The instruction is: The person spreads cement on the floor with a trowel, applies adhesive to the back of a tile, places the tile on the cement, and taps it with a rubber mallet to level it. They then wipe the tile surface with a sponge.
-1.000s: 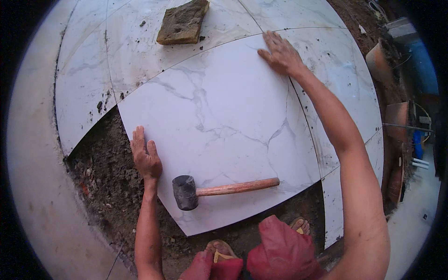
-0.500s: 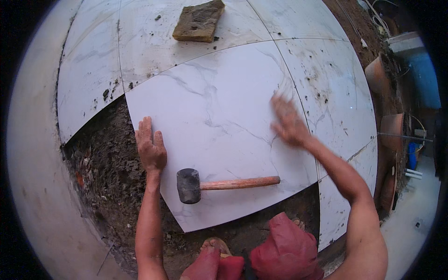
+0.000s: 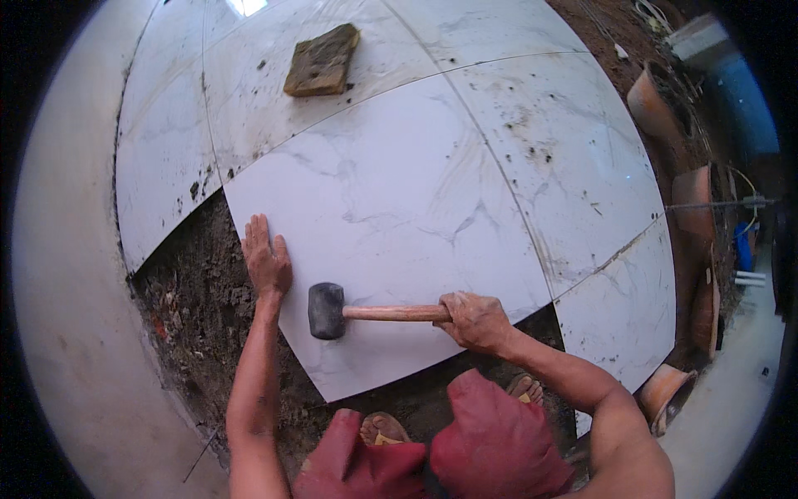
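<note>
A large white marble-patterned tile [image 3: 399, 191] lies before me, its near left corner reaching over dark soil. My left hand [image 3: 268, 259] rests flat on the tile's left edge, fingers stretched out. With my right hand [image 3: 474, 320] I grip the end of the wooden handle of a rubber mallet [image 3: 327, 311]. The mallet's black head points left, over the near part of the tile. Whether the head touches the tile I cannot tell.
Dirty laid tiles [image 3: 540, 133] border the far and right sides. On a far one sits a brown sponge-like block [image 3: 322, 61]. Bare soil [image 3: 199, 291] shows at left beside a concrete strip [image 3: 66, 291]. Several clay pots [image 3: 657, 104] stand along the right.
My right hand has come from the tile's right side toward me and closed round the mallet handle. My left hand stays on the left edge. The whole view has shifted slightly.
</note>
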Tool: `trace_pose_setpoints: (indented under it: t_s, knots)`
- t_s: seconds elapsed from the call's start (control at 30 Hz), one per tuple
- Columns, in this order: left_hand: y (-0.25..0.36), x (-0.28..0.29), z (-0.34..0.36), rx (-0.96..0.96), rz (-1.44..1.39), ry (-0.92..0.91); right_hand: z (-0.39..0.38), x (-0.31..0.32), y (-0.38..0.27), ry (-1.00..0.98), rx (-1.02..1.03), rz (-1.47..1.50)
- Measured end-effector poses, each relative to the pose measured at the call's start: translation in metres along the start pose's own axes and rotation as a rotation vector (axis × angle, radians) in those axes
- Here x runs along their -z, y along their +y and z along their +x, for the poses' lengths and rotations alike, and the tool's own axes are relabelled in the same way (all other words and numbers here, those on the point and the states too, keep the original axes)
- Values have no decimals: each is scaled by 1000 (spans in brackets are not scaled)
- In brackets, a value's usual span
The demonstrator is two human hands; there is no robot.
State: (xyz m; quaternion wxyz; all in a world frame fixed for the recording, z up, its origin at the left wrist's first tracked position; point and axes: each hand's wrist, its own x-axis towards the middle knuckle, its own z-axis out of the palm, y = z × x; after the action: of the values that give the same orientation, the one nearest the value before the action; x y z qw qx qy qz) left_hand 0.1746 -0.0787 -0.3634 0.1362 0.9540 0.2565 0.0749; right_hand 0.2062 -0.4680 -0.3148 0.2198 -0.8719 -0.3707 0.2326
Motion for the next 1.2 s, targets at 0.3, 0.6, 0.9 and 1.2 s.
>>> trace_pose_setpoints:
  t_s: [0.3, 0.6, 0.9, 1.2]
  knots:
    - [234, -70, 80, -625, -15, -291, -40, 83, 78, 438, -419, 472]
    - [360, -96, 108, -371, 74, -409, 27, 214, 103, 1143, 130, 462]
    - [356, -101, 107, -364, 59, -385, 70, 175, 136, 690, -407, 238]
    - [355, -99, 108, -350, 25, -414, 70, 181, 136, 885, -282, 172]
